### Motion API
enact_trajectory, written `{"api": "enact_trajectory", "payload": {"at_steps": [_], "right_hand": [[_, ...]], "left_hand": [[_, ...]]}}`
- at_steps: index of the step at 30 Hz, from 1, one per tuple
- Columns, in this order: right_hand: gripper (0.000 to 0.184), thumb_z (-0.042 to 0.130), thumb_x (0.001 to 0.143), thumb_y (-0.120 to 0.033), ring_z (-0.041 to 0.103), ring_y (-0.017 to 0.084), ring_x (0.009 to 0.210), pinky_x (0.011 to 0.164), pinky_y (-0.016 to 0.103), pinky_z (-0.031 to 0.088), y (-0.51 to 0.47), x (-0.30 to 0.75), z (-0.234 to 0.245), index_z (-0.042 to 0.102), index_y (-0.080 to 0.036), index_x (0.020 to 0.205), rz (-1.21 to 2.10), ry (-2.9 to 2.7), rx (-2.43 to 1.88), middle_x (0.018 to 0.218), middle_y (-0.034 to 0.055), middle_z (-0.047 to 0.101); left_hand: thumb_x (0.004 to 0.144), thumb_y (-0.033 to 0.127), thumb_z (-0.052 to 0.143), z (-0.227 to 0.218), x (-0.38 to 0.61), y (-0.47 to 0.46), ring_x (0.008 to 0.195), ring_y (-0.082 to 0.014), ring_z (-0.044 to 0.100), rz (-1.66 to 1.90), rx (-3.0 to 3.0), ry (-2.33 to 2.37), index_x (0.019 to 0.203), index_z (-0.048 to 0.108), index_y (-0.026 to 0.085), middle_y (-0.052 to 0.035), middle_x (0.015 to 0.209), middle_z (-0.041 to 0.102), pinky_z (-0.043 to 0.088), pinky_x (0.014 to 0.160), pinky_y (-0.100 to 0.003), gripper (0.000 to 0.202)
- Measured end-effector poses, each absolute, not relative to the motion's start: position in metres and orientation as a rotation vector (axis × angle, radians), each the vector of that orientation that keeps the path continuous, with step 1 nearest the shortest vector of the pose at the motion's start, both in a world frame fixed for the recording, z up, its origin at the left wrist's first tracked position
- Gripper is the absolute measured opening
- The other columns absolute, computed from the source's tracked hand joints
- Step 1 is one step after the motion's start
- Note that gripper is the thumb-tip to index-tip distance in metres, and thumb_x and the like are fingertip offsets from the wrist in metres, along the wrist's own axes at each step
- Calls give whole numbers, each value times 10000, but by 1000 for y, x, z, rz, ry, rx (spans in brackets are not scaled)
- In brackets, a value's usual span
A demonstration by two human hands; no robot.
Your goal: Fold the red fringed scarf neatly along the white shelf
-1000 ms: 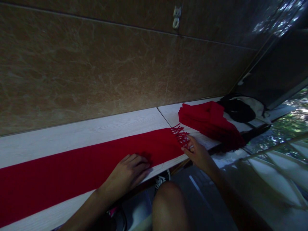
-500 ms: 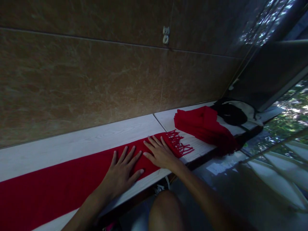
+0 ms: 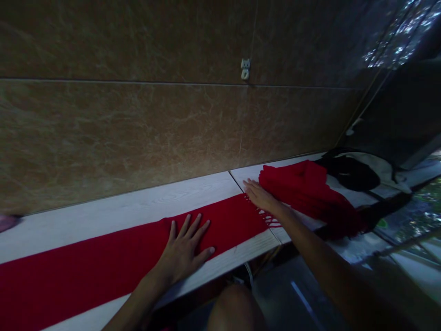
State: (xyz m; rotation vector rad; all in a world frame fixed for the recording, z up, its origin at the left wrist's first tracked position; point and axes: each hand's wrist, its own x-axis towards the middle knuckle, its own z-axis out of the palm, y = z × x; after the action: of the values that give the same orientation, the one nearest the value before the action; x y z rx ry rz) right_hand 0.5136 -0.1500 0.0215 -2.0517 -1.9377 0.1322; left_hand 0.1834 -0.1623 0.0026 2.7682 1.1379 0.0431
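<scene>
A long red scarf lies flat along a pale wooden shelf, its fringe at the right end. My left hand presses flat on the scarf, fingers spread. My right hand lies flat over the fringed end, fingers stretched toward the wall. A pile of folded red scarves sits just right of that hand.
A brown marbled wall rises right behind the shelf, with a small white hook on it. A black and white bag lies past the red pile. My knee shows below the shelf's front edge.
My right hand slid from the scarf's middle rightward onto the fringed end. My left hand stayed flat on the scarf. The view shifted slightly.
</scene>
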Motion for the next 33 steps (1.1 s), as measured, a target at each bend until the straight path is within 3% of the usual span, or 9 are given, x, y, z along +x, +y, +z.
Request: {"api": "enact_trajectory", "payload": {"at_steps": [3,7,9,11,16,22,33], "right_hand": [[599,280,1069,-387,208,266,1576,1275,493,236,-156,486,25,411,-104,1581,47,-1922,-1945,1678,155,288],[588,258,1068,-525,289,304,1547,1225,635,244,-181,423,6,456,-264,1557,42,-2169,-1725,1664,45,344],[560,339,1053,-492,339,348,1520,1205,678,254,-191,410,-5,525,-229,1511,54,-2211,-1734,1620,103,414],[572,388,1027,-469,331,374,1520,1204,695,244,-190,410,-15,531,-199,1511,36,-2228,-1765,1610,151,420],[638,360,978,-521,331,373,1521,1207,687,248,-167,423,-35,505,-252,1538,-27,-2260,-1822,1622,130,419],[686,291,971,-554,305,370,1535,1195,705,252,-170,423,-38,479,-246,1555,-41,-2280,-1844,1633,126,400],[667,292,989,-522,294,330,1547,1216,660,240,-168,426,-34,423,-262,1588,12,-2278,-1938,1647,112,379]], "left_hand": [[967,761,356,3,189,-159,1569,-430,102,35,2755,1141,1627,293,284,-91,1700,161,82,1186,-800,816],[947,788,366,3,196,-159,1575,-425,84,47,2705,1154,1627,311,293,-83,1704,160,28,1221,-765,843],[920,815,396,4,197,-163,1580,-411,72,51,2664,1164,1622,321,332,-57,1709,160,-7,1249,-719,855],[911,818,423,5,196,-166,1582,-413,62,60,2651,1111,1639,275,313,-76,1713,159,-19,1234,-745,898],[962,774,377,19,158,-158,1595,-367,10,121,2572,1215,1637,259,360,-48,1726,158,15,1232,-741,801],[992,743,318,51,35,-136,1598,-377,19,99,2398,1636,1612,327,355,-48,1729,174,8,1210,-750,731],[1015,681,255,15,-83,-121,1600,-360,48,-14,2387,1719,1645,240,318,-65,1731,138,26,1219,-722,727]]}}
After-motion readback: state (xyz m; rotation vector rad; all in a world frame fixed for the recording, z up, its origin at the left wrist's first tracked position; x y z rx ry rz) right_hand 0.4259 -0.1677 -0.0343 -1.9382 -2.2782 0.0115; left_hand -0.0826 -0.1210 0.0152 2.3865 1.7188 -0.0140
